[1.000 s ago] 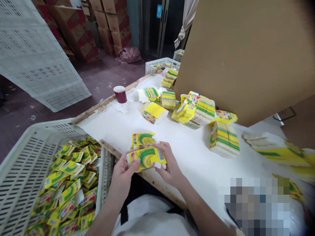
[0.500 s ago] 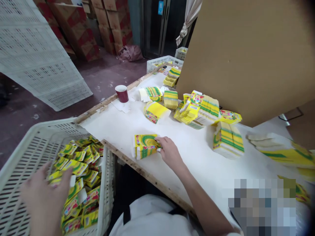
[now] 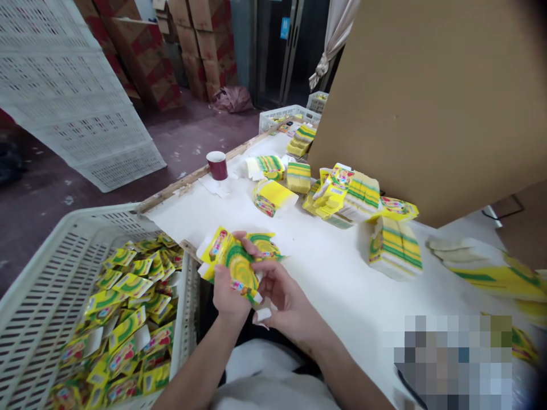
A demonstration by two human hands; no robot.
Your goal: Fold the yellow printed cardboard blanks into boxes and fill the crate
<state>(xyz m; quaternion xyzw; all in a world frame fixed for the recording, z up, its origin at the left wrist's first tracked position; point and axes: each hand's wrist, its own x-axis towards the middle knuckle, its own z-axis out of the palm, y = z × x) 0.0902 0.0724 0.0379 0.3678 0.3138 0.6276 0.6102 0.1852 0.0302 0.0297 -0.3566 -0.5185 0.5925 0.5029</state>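
A small yellow-and-green printed carton (image 3: pixel 239 262) is held up over the table's front edge. My left hand (image 3: pixel 231 293) is closed around it, thumb in front and fingers behind. At the carton's right edge, my right hand (image 3: pixel 288 299) has its curled fingers pressed on it; a white wrap shows at the thumb. Just behind the hands, more of the same printed cartons (image 3: pixel 267 245) lie on the white tabletop (image 3: pixel 325 285). Whether the held piece is one carton or several layers is hard to see.
To my left stands a white plastic basket (image 3: pixel 55 245) with many small cartons (image 3: pixel 132 285) inside. A dark red mug (image 3: pixel 217 166) is near the table's wooden edge. Carton stacks (image 3: pixel 395 247) line the back, before a large brown board (image 3: pixel 427 102). White crates (image 3: pixel 115 125) lean left.
My left hand has come from above the basket to the table and gripped the carton. My right hand has shifted slightly down and left, and the carton is lifted and tilted.
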